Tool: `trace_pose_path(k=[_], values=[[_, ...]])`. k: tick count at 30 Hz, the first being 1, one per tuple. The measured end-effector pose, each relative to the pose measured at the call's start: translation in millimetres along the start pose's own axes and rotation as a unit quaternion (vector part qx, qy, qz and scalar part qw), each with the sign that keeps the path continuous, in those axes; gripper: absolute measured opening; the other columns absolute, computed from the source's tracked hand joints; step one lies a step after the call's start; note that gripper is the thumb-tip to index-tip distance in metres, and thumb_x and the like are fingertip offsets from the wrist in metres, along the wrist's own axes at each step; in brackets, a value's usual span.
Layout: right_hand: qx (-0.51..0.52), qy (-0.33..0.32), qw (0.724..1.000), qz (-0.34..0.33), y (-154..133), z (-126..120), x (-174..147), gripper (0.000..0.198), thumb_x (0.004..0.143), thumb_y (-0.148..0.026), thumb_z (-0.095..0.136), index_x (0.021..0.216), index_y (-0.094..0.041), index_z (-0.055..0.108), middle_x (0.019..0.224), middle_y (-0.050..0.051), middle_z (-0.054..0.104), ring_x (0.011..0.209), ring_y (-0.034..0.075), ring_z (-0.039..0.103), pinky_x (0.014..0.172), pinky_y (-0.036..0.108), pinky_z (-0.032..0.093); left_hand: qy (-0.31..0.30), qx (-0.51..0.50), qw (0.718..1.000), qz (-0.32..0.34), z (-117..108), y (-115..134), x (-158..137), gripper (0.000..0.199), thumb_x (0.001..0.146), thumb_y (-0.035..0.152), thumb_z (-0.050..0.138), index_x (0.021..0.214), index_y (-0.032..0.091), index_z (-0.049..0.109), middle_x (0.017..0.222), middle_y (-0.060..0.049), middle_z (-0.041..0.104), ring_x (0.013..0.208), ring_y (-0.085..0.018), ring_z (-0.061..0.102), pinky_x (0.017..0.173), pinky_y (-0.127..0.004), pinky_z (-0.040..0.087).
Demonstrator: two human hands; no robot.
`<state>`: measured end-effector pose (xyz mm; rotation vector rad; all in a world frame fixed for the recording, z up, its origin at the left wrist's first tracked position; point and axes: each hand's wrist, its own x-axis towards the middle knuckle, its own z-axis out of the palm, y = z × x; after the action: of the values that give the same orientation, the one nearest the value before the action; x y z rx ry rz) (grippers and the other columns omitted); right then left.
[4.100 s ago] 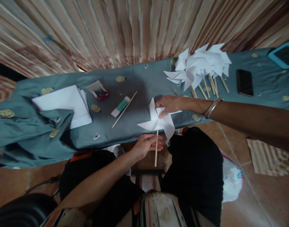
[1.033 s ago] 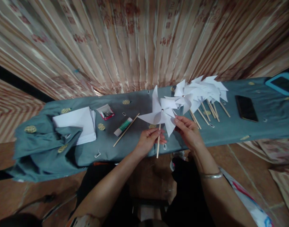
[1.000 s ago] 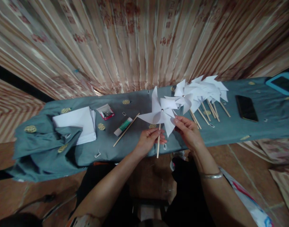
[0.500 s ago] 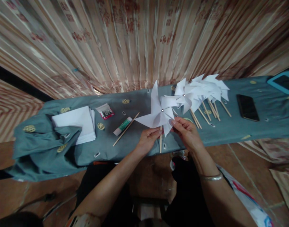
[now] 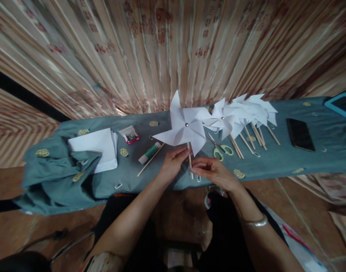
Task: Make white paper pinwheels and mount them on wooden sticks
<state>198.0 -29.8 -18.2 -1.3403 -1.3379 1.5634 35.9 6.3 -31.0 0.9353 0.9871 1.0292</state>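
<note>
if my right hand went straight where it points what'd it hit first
First, the thin, pale wooden pinwheel stick your right hand seems to touch; beyond that, probably your left hand, though depth is unclear.

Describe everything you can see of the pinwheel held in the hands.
The pinwheel has white, paper-looking, pointed blades folded in to a small, round, shiny fastener at its centre. Its pale, wood-looking stick runs down toward the person. The left hand grips the stick just below the blades; the right hand pinches it lower. The head faces the camera, seen against the cloth-covered table; whether it touches the neighbouring pinwheel is unclear.
</note>
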Motion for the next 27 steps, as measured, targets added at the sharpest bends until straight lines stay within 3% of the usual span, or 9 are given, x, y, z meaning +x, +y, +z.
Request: trace_pose_path(k=[5, 11, 19, 21, 25, 27], values=[[-0.004, -0.025, 1.000, 0.009, 4.0, 8.9, 1.2, 0.031, 0.061, -0.046, 0.088, 0.073, -0.020, 0.075, 0.067, -0.001, 0.072, 0.061, 0.013, 0.061, 0.058, 0.024, 0.046, 0.005, -0.011, 1.000, -0.004, -0.8, 3.3, -0.4, 0.026, 0.070, 0.041, 0.076, 0.072, 0.015, 0.076, 0.075, -0.005, 0.072, 0.070, -0.014, 0.057, 0.073, -0.026, 0.046], [0.001, 0.014, 1.000, -0.004, 7.6, 7.9, 4.6, 0.032, 0.061, -0.048, 0.087, 0.070, -0.020, 0.074, 0.061, -0.002, 0.068, 0.055, 0.011, 0.056, 0.053, 0.023, 0.041, 0.007, -0.042, 0.999, -0.020, -1.1, 2.2, -3.1, 0.030, 0.063, 0.035, 0.083, 0.086, 0.016, 0.080, 0.083, -0.004, 0.076, 0.076, -0.016, 0.064, 0.075, -0.028, 0.049], [-0.017, 0.029, 0.999, -0.032, 6.1, 5.1, 6.2, 0.034, 0.063, -0.052, 0.085, 0.072, -0.021, 0.075, 0.064, -0.001, 0.071, 0.057, 0.013, 0.060, 0.055, 0.025, 0.046, 0.018, -0.037, 0.999, -0.035, -2.3, -1.5, -6.0, 0.030, 0.055, 0.033, 0.088, 0.079, 0.017, 0.080, 0.082, -0.004, 0.078, 0.078, -0.019, 0.069, 0.083, -0.032, 0.053], [-0.022, 0.071, 0.996, -0.049, 3.3, -3.0, 5.6, 0.033, 0.064, -0.053, 0.084, 0.073, -0.022, 0.075, 0.068, 0.000, 0.073, 0.061, 0.014, 0.063, 0.058, 0.026, 0.049, 0.016, -0.030, 0.999, -0.032, -3.0, -2.1, -6.4, 0.030, 0.055, 0.034, 0.088, 0.079, 0.018, 0.081, 0.083, -0.004, 0.079, 0.079, -0.019, 0.069, 0.083, -0.032, 0.053], [0.023, 0.221, 0.970, -0.097, -1.3, -22.4, 6.6, 0.035, 0.064, -0.050, 0.086, 0.087, -0.025, 0.075, 0.079, 0.001, 0.076, 0.073, 0.017, 0.069, 0.072, 0.032, 0.056, 0.004, -0.019, 0.999, -0.045, -2.3, -7.4, -7.7, 0.028, 0.055, 0.031, 0.088, 0.079, 0.018, 0.081, 0.084, -0.004, 0.079, 0.080, -0.020, 0.069, 0.083, -0.032, 0.053], [0.057, 0.256, 0.958, -0.113, -2.2, -27.3, 8.6, 0.040, 0.061, -0.047, 0.089, 0.092, -0.028, 0.075, 0.085, 0.001, 0.077, 0.080, 0.018, 0.070, 0.077, 0.033, 0.057, -0.005, -0.018, 0.998, -0.056, -1.0, -10.9, -8.8, 0.024, 0.057, 0.028, 0.087, 0.077, 0.018, 0.081, 0.080, -0.004, 0.078, 0.077, -0.019, 0.068, 0.081, -0.031, 0.052]])
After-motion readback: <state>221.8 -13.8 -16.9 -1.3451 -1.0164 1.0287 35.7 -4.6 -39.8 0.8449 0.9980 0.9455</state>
